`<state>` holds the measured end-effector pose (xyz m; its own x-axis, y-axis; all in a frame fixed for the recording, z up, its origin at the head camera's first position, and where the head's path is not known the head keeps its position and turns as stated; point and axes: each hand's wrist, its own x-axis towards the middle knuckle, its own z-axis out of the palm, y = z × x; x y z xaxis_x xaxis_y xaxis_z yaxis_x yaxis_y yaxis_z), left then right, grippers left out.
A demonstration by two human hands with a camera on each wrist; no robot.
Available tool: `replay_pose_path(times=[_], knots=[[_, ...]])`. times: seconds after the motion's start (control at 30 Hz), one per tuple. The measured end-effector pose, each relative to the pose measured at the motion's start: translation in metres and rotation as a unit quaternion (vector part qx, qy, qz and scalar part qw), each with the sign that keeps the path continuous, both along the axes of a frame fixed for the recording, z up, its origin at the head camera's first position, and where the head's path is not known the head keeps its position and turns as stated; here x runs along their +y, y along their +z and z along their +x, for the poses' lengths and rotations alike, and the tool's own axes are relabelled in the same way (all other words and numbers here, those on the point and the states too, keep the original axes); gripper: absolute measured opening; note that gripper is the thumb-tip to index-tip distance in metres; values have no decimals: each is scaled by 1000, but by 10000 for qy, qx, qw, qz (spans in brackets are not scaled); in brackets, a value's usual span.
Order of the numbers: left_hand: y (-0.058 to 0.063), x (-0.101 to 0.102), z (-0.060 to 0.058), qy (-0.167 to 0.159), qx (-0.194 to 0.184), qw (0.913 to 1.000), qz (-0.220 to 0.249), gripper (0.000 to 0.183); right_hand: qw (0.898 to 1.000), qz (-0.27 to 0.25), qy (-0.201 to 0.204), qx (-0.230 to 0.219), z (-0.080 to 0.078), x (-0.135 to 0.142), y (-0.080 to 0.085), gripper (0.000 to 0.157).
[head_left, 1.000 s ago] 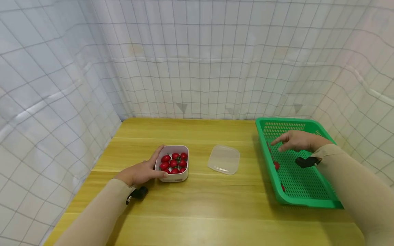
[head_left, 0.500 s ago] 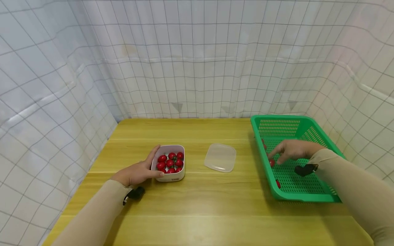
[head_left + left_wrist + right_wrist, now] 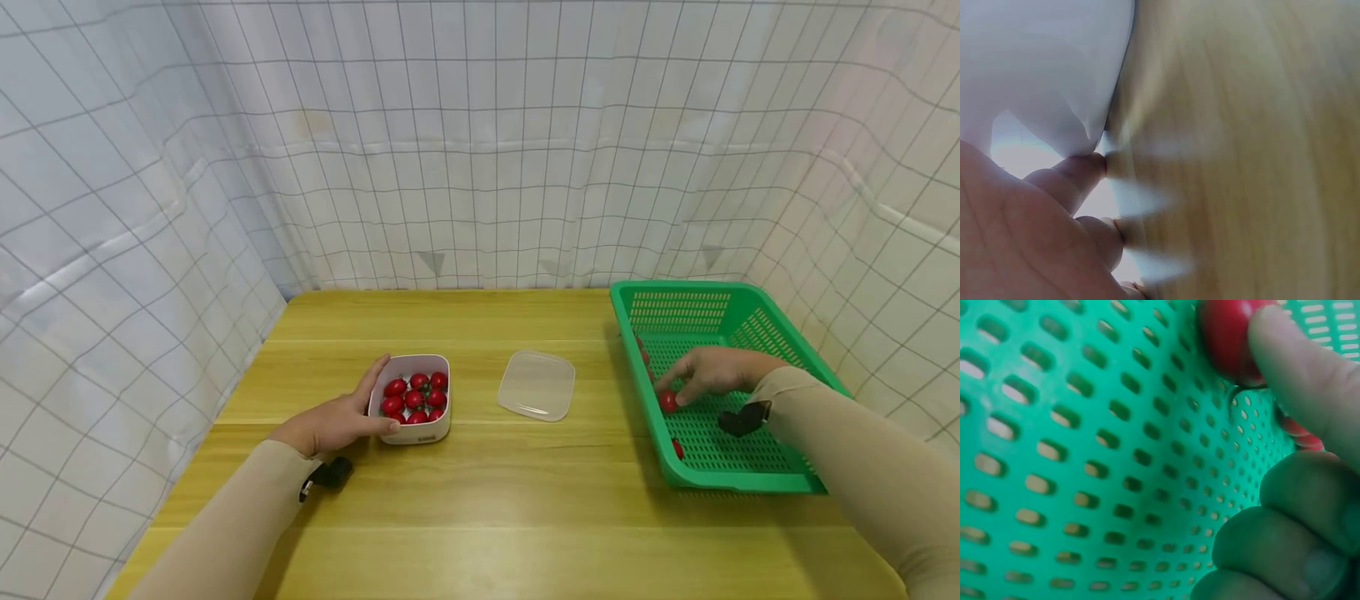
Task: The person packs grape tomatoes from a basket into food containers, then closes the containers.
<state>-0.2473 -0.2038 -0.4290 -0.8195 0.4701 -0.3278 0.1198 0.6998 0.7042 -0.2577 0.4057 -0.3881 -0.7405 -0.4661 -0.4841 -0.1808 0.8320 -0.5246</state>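
In the head view a white plastic box (image 3: 429,432) holds several red cherry tomatoes (image 3: 415,399). My left hand (image 3: 333,423) holds it by the left side, the thumb along the front wall and a finger at the back left corner. The box wall (image 3: 1041,56) and curled lower fingers (image 3: 1075,178) fill the left of the left wrist view. My right hand (image 3: 712,372) reaches into a green basket (image 3: 738,479) and pinches a cherry tomato (image 3: 667,402) near its left wall. In the right wrist view the thumb (image 3: 1297,362) presses on that tomato (image 3: 1229,340); the opposing finger is mostly hidden.
More tomatoes lie along the basket's left wall, one of them, a red tomato (image 3: 677,448), towards the front. A clear flat lid (image 3: 537,385) lies on the wooden table (image 3: 480,517) between box and basket. Behind stands a white checked curtain (image 3: 480,167).
My right hand has come down and nearer along the basket's left side onto a tomato, which has shifted slightly. My left hand keeps its hold on the box. The head view has shifted slightly.
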Motion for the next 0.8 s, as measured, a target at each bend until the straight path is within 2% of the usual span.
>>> replay_pose_path(times=[0.37, 0.6, 0.8], knots=[[1, 1, 1, -9, -47, 9998, 196, 120, 9988, -282, -32, -393, 0, 4, -4, 48], [1, 0, 1, -12, -18, 9999, 156, 120, 9979, -312, -31, -572, 1, 3, -5, 53], [2, 0, 1, -16, -5, 9999, 112, 119, 9957, -386, -43, -842, 2, 3, -4, 51]])
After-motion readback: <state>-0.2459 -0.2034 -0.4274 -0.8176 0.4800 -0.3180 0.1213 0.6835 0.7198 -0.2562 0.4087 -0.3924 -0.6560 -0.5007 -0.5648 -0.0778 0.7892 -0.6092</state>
